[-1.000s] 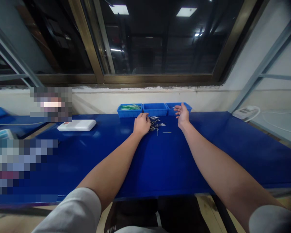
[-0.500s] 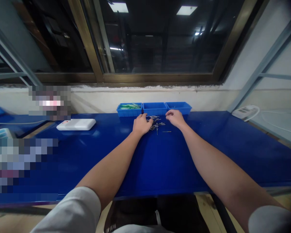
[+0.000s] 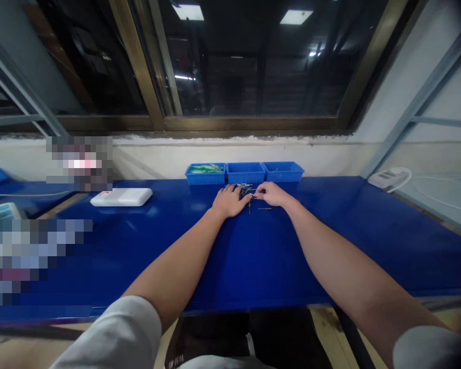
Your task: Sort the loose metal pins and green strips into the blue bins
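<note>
on blue table [image 3: 249, 256], left hand [image 3: 227, 201] spread by metal pins [image 3: 244, 188], right hand [image 3: 272, 195] pinching at pins

Lettering [image 3: 175, 362] on dark trousers [image 3: 211, 338]: "WM-", remainder unclear. Print on white device [image 3: 389, 177], right: too small to read.

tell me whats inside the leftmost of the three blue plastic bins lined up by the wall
The leftmost blue plastic bin holds loose green and whitish material; anything underneath that is covered.
</note>
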A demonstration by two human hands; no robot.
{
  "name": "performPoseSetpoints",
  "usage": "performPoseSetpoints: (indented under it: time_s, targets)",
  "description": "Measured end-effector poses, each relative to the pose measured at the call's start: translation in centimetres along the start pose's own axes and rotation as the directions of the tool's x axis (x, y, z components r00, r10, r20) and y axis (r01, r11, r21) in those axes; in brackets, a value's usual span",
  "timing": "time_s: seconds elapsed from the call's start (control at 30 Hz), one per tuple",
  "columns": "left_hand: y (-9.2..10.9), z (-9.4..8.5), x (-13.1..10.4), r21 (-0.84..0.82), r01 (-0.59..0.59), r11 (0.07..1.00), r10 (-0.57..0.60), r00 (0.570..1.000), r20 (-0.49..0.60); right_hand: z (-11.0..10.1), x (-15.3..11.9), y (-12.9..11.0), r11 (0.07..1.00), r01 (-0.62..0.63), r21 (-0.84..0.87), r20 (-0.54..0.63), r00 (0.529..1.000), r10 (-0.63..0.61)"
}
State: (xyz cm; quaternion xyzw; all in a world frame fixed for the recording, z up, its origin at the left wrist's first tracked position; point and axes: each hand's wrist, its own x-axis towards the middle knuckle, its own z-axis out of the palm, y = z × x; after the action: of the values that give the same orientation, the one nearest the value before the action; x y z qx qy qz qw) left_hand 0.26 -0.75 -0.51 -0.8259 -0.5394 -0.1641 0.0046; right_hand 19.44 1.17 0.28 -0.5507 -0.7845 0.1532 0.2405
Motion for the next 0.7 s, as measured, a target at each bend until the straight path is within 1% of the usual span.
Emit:
performPoseSetpoints:
  time_s: [0.2, 0.33, 0.4, 0.47, 0.7]
  targets:
    - [0.0, -0.5, 0.0, -0.077, -0.074, 0.994, 0.06, 0.984, -0.166, 0.4, 0.3, -0.3, 0.993, 0.119, 0.004, -0.051, 0.992, -0.119]
    - [0.1, -0.8, 0.0, -0.161, -0.193, 0.968, 0.148, 0.955, -0.255, 0.7, 0.4, -1.0, 0.988, 0.156, 0.004, -0.09, 0.984, -0.155]
    - [0.0, -0.7, 0.1, -0.183, -0.235, 0.955, 0.177, 0.943, -0.283, 0.8, 0.4, -1.4, 0.987, 0.161, 0.029, -0.108, 0.982, -0.157]
    - [0.0, -0.6, 0.2, -0.194, -0.249, 0.949, 0.183, 0.934, -0.306, 0.9, 0.3, -1.7, 0.987, 0.148, 0.062, -0.12, 0.983, -0.14]
    - [-0.1, -0.6, 0.2, -0.228, -0.24, 0.944, 0.149, 0.922, -0.357, 0.9, 0.2, -1.7, 0.98, 0.137, 0.147, -0.195, 0.975, -0.107]
